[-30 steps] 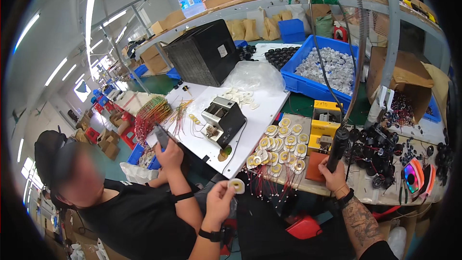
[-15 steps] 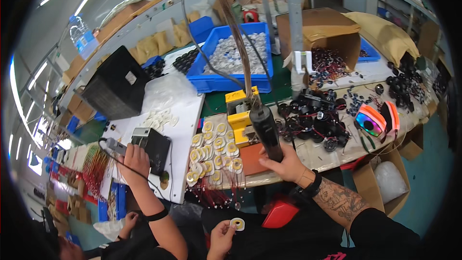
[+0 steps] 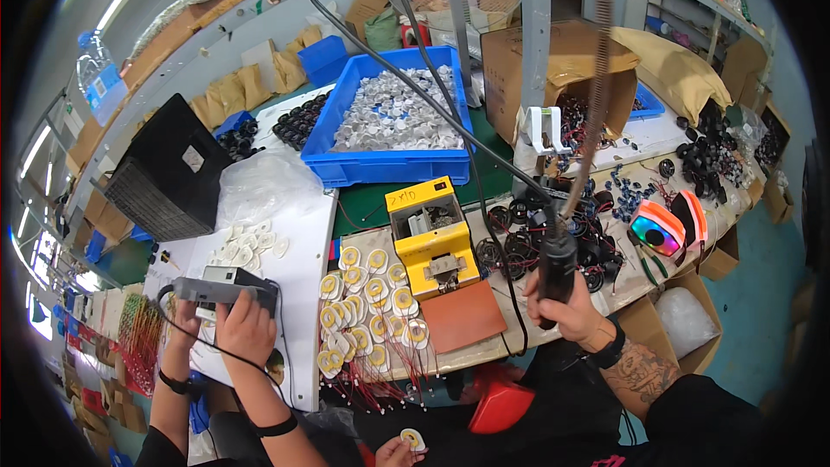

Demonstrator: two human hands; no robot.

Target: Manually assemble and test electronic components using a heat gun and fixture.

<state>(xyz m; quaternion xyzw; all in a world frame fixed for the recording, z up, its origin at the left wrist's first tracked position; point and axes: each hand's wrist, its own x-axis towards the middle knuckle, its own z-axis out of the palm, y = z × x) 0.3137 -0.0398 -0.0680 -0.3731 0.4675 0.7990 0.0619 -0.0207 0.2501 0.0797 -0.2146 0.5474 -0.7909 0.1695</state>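
Observation:
My right hand [image 3: 572,310] is wrapped round a black electric screwdriver [image 3: 558,264], held upright over the front of the bench. A coiled spring [image 3: 596,95] and a dark cable run up from the tool. At the bottom edge, my left hand [image 3: 396,453] pinches a small white rounded piece [image 3: 413,439] with a yellow ring in its middle. Several like pieces [image 3: 377,290] with thin red wires lie on the bench. Between them and the screwdriver stand a yellow box-shaped fixture [image 3: 432,238] and a reddish-brown pad [image 3: 464,316].
At left, a co-worker's hands [image 3: 246,329] hold a grey tool by a small black box. Behind are a blue tray [image 3: 389,175] of whitish parts and a cardboard box [image 3: 510,69]. Black wired parts [image 3: 596,251], pliers [image 3: 650,266] and orange-framed goggles [image 3: 661,225] lie right.
My right hand has carried the screwdriver to the right, away from the pad. My left hand sits lower in view. The co-worker's second hand has come up to the grey tool.

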